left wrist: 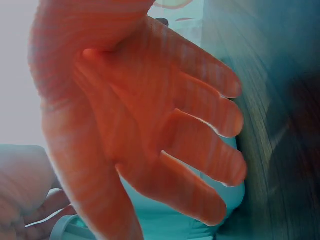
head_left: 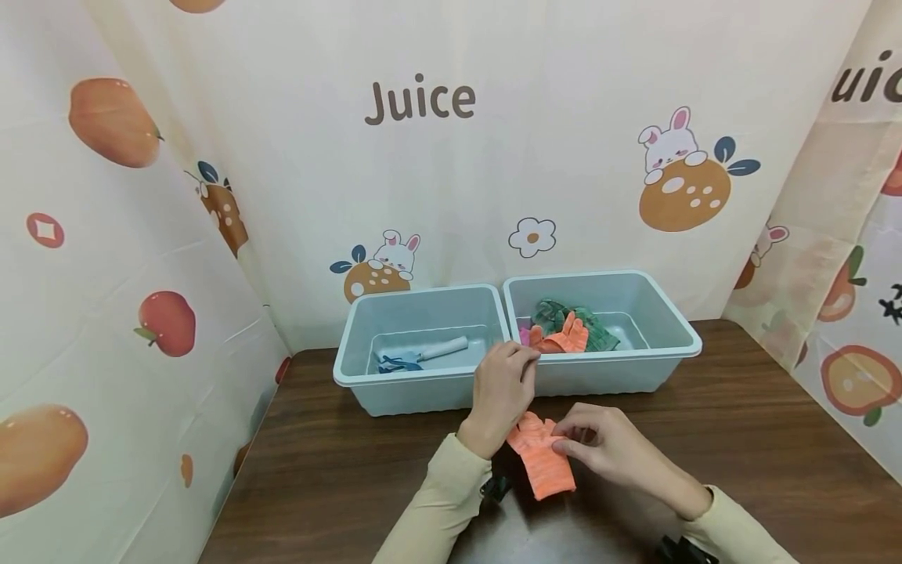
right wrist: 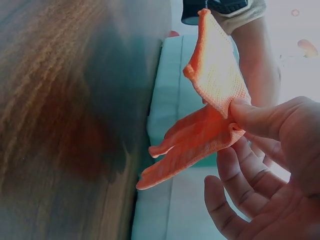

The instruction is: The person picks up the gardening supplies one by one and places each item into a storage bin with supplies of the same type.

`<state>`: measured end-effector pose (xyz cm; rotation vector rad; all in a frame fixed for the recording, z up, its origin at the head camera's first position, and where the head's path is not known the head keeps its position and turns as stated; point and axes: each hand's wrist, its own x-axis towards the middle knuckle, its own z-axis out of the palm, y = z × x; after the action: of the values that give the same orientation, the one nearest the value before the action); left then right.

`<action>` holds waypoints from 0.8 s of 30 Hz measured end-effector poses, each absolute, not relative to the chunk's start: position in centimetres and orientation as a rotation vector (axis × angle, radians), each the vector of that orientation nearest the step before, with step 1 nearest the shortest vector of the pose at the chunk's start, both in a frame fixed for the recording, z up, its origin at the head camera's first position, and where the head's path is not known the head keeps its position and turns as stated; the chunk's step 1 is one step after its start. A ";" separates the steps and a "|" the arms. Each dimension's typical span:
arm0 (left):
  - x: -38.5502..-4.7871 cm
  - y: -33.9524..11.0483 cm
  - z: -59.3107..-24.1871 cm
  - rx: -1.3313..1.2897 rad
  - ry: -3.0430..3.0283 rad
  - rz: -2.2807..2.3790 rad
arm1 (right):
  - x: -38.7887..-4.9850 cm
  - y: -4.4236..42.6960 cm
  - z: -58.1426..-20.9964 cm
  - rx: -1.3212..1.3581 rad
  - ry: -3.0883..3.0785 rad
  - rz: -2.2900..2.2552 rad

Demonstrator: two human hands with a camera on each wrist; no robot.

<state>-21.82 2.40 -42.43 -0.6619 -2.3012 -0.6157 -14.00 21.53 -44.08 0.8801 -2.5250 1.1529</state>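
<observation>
An orange knit glove (head_left: 546, 462) hangs in front of the bins, its cuff toward the person. My right hand (head_left: 613, 446) pinches the glove's side edge between thumb and fingertips; the right wrist view shows the thumb (right wrist: 260, 117) on the folded fabric. My left hand (head_left: 502, 384) is beyond the glove, its loosely bent fingers by the front rim of the right bin (head_left: 599, 368). In the left wrist view the glove (left wrist: 145, 100) fills much of the picture, fingers spread, and part of a hand (left wrist: 25, 175) shows at lower left, no held thing visible.
The right bin contains another orange glove (head_left: 572, 335), green fabric (head_left: 599, 333) and something pink (head_left: 524, 335). Beside it, the left bin (head_left: 409, 384) holds a white and blue item (head_left: 444, 348). Both stand on a brown wooden table (head_left: 317, 470), before a printed curtain (head_left: 451, 172).
</observation>
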 end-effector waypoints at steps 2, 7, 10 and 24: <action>-21.8 2.4 -42.4 -0.662 -2.302 -0.612 | -14.0 21.6 -43.9 0.875 -2.528 1.149; -21.8 2.4 -42.4 -0.664 -2.306 -0.612 | -14.0 21.8 -43.2 0.841 -2.560 1.162; -21.9 2.4 -42.4 -0.662 -2.308 -0.618 | -14.0 22.0 -43.0 0.826 -2.570 1.165; -21.8 2.4 -42.3 -0.654 -2.309 -0.610 | -14.2 22.8 -41.9 0.779 -2.551 1.096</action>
<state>-21.85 2.43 -42.30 -0.6540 -2.3093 -0.6096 -14.20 22.76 -41.94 0.7793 -2.5515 1.0959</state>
